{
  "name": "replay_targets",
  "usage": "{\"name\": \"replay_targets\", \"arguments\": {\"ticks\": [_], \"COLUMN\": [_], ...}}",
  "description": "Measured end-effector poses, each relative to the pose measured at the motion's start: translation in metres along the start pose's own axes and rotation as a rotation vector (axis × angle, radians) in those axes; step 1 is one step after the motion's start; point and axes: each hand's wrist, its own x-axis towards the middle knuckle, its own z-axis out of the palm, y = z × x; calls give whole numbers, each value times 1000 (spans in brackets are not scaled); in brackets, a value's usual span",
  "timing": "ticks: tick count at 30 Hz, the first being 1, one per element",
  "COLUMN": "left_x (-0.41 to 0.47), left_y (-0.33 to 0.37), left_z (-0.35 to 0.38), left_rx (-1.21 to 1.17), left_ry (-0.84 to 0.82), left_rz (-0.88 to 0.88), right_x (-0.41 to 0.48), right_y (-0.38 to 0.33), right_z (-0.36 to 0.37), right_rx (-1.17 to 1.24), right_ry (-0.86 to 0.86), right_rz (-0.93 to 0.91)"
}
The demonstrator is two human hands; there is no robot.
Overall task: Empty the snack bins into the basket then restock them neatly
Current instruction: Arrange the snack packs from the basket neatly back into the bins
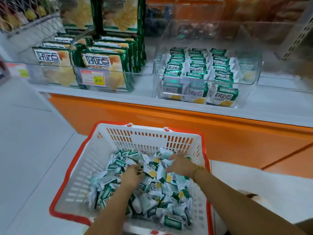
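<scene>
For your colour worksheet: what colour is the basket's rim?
Red, on a white basket; head view.

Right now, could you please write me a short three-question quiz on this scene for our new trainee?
1. True or false: the clear bin on the shelf holds green packets in neat rows.
2. Where are the left hand and right hand? A) among loose packets in the basket; B) inside the clear bin; C) raised above the shelf.
3. Fill in: the basket's rim is ___.
Key: 1 true; 2 A; 3 red.
</scene>
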Motion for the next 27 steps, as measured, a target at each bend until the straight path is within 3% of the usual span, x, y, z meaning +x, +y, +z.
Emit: {"name": "replay_targets", "arguments": {"ticks": [5,10,13,16,20,23,27], "left_x": [23,44,52,63,71,65,56], "left_y": [10,13,10,5,-3,-2,7], "left_z": [13,32,35,30,26,21,17], "left_rx": [22,44,-9,-231,-523,-805,-938], "left_ry": [-15,-158,-158,-158,-122,-104,-167], "left_rz": [-68,-189,-225,-281,-427,-499,-466], "right_x": [47,65,75,88,100,99,94], "right_y": [10,10,6,3,-6,-8,-9], "right_z": [63,71,65,61,56,57,59], "right_rx": [133,-82,-198,-245,-310,-227,-108], "right_ry": [192,252,281,239,174,153,202], "right_rz": [81,42,-76,-223,-181,-180,-217]}}
